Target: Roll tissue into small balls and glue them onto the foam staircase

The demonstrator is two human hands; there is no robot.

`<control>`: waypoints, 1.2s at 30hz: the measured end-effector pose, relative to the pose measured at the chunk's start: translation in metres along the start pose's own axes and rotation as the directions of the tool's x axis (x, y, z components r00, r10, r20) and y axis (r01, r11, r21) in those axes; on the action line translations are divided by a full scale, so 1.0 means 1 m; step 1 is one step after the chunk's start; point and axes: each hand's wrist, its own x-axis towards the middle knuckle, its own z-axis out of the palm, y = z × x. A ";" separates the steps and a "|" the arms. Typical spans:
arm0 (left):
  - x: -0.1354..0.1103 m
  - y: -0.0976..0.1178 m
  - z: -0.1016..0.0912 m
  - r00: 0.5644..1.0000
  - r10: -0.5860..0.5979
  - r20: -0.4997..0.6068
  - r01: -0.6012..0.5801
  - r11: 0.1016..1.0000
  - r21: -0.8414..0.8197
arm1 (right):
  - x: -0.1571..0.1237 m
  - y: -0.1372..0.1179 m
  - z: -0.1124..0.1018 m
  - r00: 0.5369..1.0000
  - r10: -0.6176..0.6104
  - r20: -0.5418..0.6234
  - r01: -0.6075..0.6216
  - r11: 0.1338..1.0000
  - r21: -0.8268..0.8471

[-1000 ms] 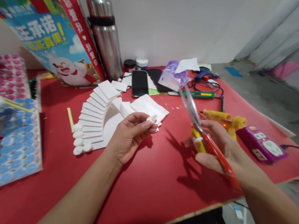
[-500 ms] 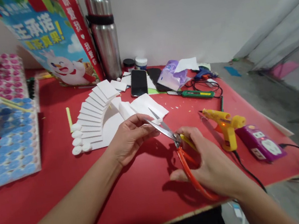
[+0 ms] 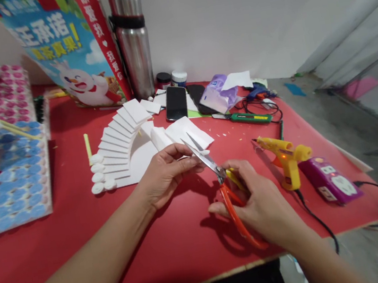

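Orange-handled scissors (image 3: 234, 215) are in my right hand (image 3: 264, 196), their blades a little apart and pointing away to the left. My left hand (image 3: 167, 171) pinches a small white piece (image 3: 205, 152) at the blades; most of it is hidden by fingers and steel. Just beyond lies a folded white sheet (image 3: 192, 131). Left of it, a fan of white foam-like strips (image 3: 116, 146) stands in a stepped curve on a white base. Several small white rolled discs (image 3: 97, 177) sit at the fan's near left end.
A yellow glue gun (image 3: 287, 159) and a purple power strip (image 3: 330, 181) sit right on the red table (image 3: 158, 261). Behind are a green utility knife (image 3: 251, 117), a phone (image 3: 176, 103) and a steel thermos (image 3: 134, 45). Blue rolled discs (image 3: 21, 192) fill a board at left.
The scissor blades have closed somewhat around the white piece, with my right thumb and the orange handle shifting slightly up and left. My left hand stays nearly in place.
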 end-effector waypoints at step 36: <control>-0.010 -0.003 0.006 0.922 0.311 0.229 -0.386 0.708 0.591 | 0.010 -0.005 -0.028 0.989 -0.048 -0.138 -0.019 0.895 -0.446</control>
